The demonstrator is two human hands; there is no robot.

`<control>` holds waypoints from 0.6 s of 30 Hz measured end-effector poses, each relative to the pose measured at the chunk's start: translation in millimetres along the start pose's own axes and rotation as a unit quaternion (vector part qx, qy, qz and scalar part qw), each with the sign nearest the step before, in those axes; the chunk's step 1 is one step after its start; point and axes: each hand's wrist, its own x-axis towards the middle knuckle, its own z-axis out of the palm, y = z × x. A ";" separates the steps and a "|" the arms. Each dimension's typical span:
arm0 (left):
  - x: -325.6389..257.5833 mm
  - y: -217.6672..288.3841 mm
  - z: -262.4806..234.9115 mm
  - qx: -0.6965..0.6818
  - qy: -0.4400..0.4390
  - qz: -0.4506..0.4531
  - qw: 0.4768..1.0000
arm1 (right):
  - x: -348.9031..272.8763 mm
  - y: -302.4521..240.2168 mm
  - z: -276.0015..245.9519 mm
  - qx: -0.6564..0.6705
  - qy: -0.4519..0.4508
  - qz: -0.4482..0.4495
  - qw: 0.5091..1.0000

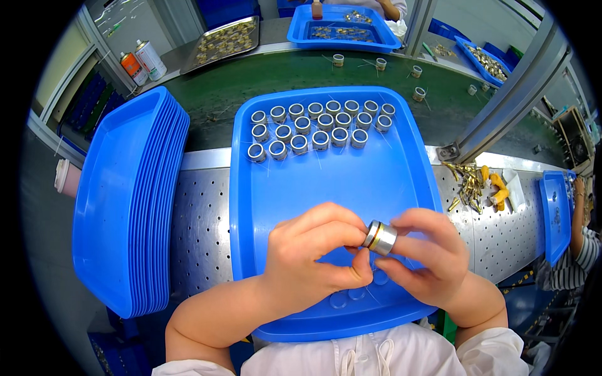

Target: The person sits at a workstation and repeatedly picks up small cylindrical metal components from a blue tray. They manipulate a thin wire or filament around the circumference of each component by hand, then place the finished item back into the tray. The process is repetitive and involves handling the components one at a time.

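Note:
Over the near half of a blue tray (326, 194), my two hands hold one short metal cylinder (380, 238) with a gold band and a dark band round it. My left hand (316, 250) pinches its left end between thumb and fingers. At the right end, the fingers and thumb of my right hand (433, 254) are closed round it. Several similar ring-shaped metal parts with thin wires (320, 140) stand in rows in the tray's far half. Below my hands lie a few small clear discs (338, 299), partly hidden by them.
Stacked blue trays (128, 207) stand at left. Beyond runs a green conveyor belt (269, 72) carrying more ring parts (419, 94). Brass pieces (467, 188) and yellow finger cots (498, 191) lie at right, beside a metal post (508, 94). Another person's striped sleeve (588, 250) shows at far right.

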 end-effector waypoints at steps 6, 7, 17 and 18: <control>2.2 0.0 2.5 -0.024 -0.002 -0.015 1.000 | 1.5 -0.3 -1.2 -0.011 0.013 0.015 1.000; 1.6 -0.4 3.7 -0.045 -0.001 -0.030 0.999 | 1.8 -0.4 -1.9 -0.020 0.010 0.009 1.000; 0.2 -5.9 1.6 -0.053 -0.016 -0.034 0.998 | -0.3 2.5 0.9 -0.040 0.004 -0.041 0.998; 0.2 -4.8 1.4 -0.048 -0.016 -0.034 0.998 | -0.1 1.5 1.1 -0.033 0.004 -0.036 0.999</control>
